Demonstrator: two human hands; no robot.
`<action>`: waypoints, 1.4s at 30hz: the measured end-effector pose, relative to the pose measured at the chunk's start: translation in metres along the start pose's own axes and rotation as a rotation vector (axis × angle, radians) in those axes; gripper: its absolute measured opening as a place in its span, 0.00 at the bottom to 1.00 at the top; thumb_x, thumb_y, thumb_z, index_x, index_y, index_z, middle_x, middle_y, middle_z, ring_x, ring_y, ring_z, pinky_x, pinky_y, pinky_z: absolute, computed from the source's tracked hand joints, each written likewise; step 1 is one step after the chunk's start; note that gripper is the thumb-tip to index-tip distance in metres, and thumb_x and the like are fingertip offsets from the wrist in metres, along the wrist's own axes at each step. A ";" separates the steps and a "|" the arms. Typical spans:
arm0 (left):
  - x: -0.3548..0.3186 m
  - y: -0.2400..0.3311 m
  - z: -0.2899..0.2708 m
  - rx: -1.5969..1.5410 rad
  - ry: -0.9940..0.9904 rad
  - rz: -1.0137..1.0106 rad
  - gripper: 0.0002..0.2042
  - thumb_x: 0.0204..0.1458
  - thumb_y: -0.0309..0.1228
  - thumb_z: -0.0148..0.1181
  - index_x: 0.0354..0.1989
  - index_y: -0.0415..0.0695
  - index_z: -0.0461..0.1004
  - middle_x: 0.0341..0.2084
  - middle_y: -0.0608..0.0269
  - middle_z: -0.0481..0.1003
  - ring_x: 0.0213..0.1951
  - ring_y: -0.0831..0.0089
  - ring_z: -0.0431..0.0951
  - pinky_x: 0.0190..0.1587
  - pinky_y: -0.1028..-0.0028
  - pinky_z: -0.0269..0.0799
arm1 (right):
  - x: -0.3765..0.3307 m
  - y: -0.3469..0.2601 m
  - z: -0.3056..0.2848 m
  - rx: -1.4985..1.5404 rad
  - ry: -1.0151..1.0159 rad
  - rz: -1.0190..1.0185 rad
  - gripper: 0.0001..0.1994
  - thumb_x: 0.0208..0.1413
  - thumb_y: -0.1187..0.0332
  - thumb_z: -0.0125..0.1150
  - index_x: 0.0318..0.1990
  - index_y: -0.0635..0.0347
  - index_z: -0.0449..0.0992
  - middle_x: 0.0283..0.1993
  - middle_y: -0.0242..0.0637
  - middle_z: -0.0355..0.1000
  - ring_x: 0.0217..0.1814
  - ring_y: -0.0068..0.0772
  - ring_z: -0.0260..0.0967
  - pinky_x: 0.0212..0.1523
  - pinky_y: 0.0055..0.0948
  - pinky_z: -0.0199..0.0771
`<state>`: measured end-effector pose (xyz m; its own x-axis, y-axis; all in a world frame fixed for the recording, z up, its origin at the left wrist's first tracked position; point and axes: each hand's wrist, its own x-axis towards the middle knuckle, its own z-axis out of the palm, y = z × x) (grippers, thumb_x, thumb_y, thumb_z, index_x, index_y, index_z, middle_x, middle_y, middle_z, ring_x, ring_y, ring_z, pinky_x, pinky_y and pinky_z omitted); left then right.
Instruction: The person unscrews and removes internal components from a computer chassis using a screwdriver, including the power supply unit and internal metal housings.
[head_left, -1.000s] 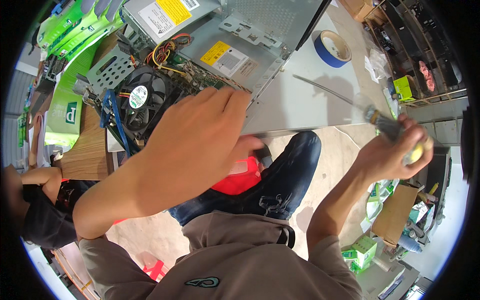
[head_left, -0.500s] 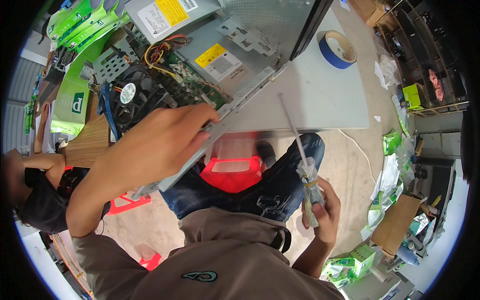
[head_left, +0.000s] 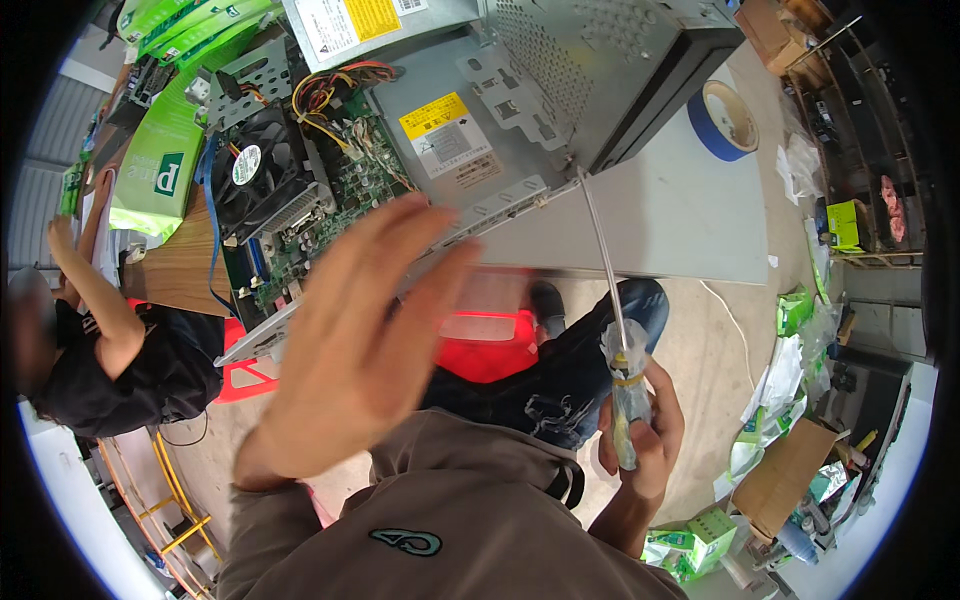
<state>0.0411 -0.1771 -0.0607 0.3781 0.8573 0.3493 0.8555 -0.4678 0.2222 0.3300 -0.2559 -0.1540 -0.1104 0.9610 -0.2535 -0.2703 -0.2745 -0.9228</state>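
Observation:
An opened desktop computer case (head_left: 530,205) lies on the table in front of me. Inside it are a black fan (head_left: 262,165), a green circuit board (head_left: 368,150), coloured cables (head_left: 320,95) and a metal drive (head_left: 450,150) with a yellow and white label. My left hand (head_left: 365,330), blurred by motion, hovers over the case's near edge with its fingers stretched out and nothing in them. My right hand (head_left: 648,430) grips a long screwdriver (head_left: 610,270) by its plastic-wrapped handle. The screwdriver points up, its tip in front of the case's near edge; whether they touch I cannot tell.
A roll of blue tape (head_left: 722,122) sits on the white tabletop (head_left: 690,220) at right. Green packages (head_left: 165,160) stand at the left. A red stool (head_left: 485,345) is below the table. Another person (head_left: 110,350) works at far left. Boxes and wrappers litter the floor at right.
My left hand has let go of the case's near edge and drawn back toward me, fingers opening. The screwdriver stays in my right hand, now more upright. The whole view has shifted slightly.

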 end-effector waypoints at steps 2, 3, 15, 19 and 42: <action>0.011 0.015 0.025 -0.171 0.091 -0.046 0.24 0.50 0.19 0.66 0.58 0.39 0.74 0.58 0.50 0.73 0.60 0.46 0.73 0.59 0.57 0.72 | 0.002 -0.001 0.003 0.005 0.018 -0.003 0.40 0.60 0.55 0.60 0.73 0.73 0.55 0.32 0.45 0.74 0.13 0.18 0.61 0.13 0.18 0.60; 0.019 0.019 0.038 -0.191 0.147 -0.062 0.23 0.50 0.19 0.66 0.58 0.39 0.74 0.57 0.50 0.73 0.59 0.46 0.74 0.59 0.57 0.72 | 0.003 -0.002 0.004 0.014 0.028 -0.010 0.41 0.60 0.56 0.60 0.74 0.72 0.55 0.31 0.45 0.74 0.13 0.18 0.61 0.13 0.18 0.59; 0.067 0.014 0.100 -0.310 0.257 -0.309 0.13 0.57 0.25 0.64 0.50 0.45 0.77 0.45 0.55 0.75 0.42 0.52 0.81 0.40 0.56 0.76 | 0.013 -0.005 -0.016 0.272 -0.059 0.057 0.40 0.61 0.59 0.58 0.75 0.74 0.52 0.28 0.53 0.71 0.09 0.17 0.52 0.08 0.19 0.52; 0.067 0.011 0.103 -0.262 0.306 -0.248 0.12 0.57 0.25 0.64 0.50 0.44 0.78 0.42 0.55 0.78 0.41 0.52 0.81 0.41 0.57 0.76 | 0.015 -0.005 -0.019 0.254 -0.063 0.066 0.40 0.60 0.58 0.60 0.73 0.74 0.54 0.25 0.50 0.69 0.08 0.18 0.52 0.06 0.19 0.52; 0.070 0.013 0.098 -0.343 0.338 -0.344 0.10 0.55 0.28 0.67 0.45 0.48 0.84 0.31 0.55 0.80 0.34 0.53 0.81 0.36 0.59 0.77 | 0.004 -0.057 0.001 -0.884 0.100 -0.220 0.35 0.50 0.68 0.62 0.68 0.74 0.69 0.34 0.47 0.76 0.31 0.32 0.72 0.33 0.30 0.73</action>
<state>0.1128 -0.1022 -0.1226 -0.0826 0.8825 0.4631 0.7243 -0.2660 0.6361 0.3441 -0.2362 -0.1020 -0.0488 0.9983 -0.0313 0.5594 0.0013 -0.8289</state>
